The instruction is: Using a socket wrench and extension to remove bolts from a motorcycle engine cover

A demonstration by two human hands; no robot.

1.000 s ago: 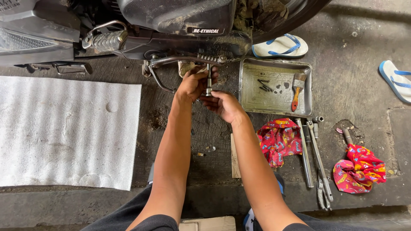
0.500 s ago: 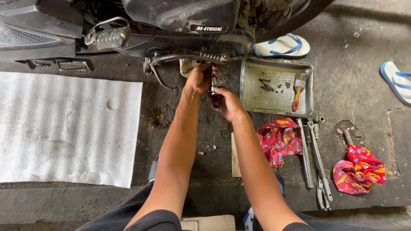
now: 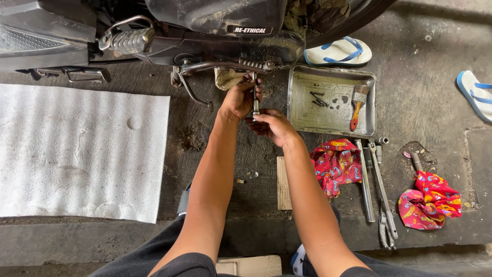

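Concrete floor (image 3: pixel 215 154), motorcycle underside (image 3: pixel 220 31) far. Our left hand (image 3: pixel 240 98) and right hand (image 3: pixel 274 127) close fingers around upright socket wrench (image 3: pixel 254 97), steadying it under the frame; metal tray (image 3: pixel 307 115) right.

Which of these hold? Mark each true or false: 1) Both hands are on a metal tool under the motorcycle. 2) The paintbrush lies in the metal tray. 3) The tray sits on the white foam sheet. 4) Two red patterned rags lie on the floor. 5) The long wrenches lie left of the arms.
1) True: the left hand and right hand both grip the upright metal tool below the motorcycle.
2) True: the paintbrush lies in the metal tray.
3) False: the tray sits on bare concrete; the white foam sheet lies far left.
4) True: one rag, another rag.
5) False: the long wrenches lie right of the arms.
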